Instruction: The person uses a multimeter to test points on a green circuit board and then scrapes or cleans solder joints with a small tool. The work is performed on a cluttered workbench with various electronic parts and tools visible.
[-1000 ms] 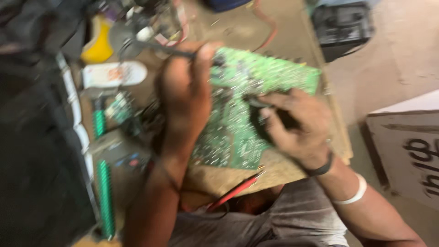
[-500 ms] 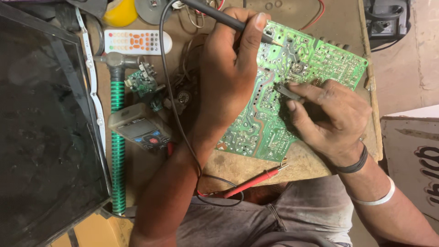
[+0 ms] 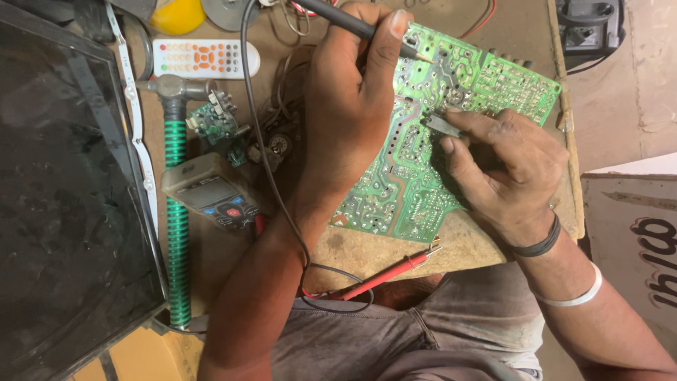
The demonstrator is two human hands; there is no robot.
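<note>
A green circuit board (image 3: 493, 88) lies solder side up on a brown workbench (image 3: 465, 250). My left hand (image 3: 352, 106) grips a black soldering iron (image 3: 338, 17), its tip touching the board near the upper middle. My right hand (image 3: 504, 173) rests on the board and pinches a small grey tool (image 3: 443, 125) against it, just below the iron's tip.
A grey multimeter (image 3: 208, 194) lies left of my left forearm, its red probe (image 3: 391, 271) at the bench's front edge. A hammer with a green handle (image 3: 176, 219), a white remote (image 3: 204, 60) and a small green board (image 3: 211, 123) sit nearby. A dark flat screen (image 3: 63, 204) fills the left side.
The view has steadied and moved closer. Both hands stay on the board; my right hand's tool has settled near the iron's tip.
</note>
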